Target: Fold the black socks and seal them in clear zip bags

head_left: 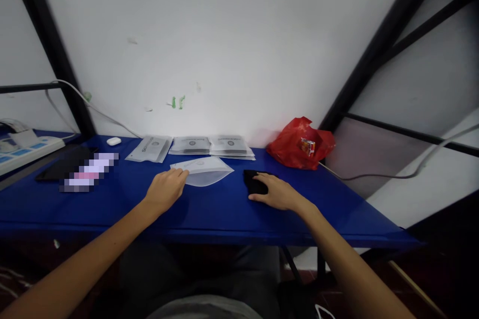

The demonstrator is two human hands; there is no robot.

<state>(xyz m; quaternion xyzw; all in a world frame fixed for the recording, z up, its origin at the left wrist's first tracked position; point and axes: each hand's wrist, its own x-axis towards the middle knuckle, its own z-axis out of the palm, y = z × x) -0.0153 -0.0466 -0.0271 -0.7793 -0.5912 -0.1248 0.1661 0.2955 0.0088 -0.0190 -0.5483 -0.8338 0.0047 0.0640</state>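
Note:
My left hand (168, 189) is closed, pinching the left edge of a translucent plastic bag (207, 175). The bag lies on the blue table with its near side bowed apart, and its printing is too faint to read. To the right of it, a small folded black cloth (256, 185) rests on the table. My right hand (275, 192) is around the cloth's right part, thumb at the near edge and fingers over the far edge. The palm hides part of the cloth.
Several filled translucent bags (190, 145) line the wall. A crumpled red plastic bag (290, 147) stands at the back right. On the left are a white earbud case (114, 141), a dark flat object (62, 164), a blurred-out item (88, 173) and a power strip (32, 152).

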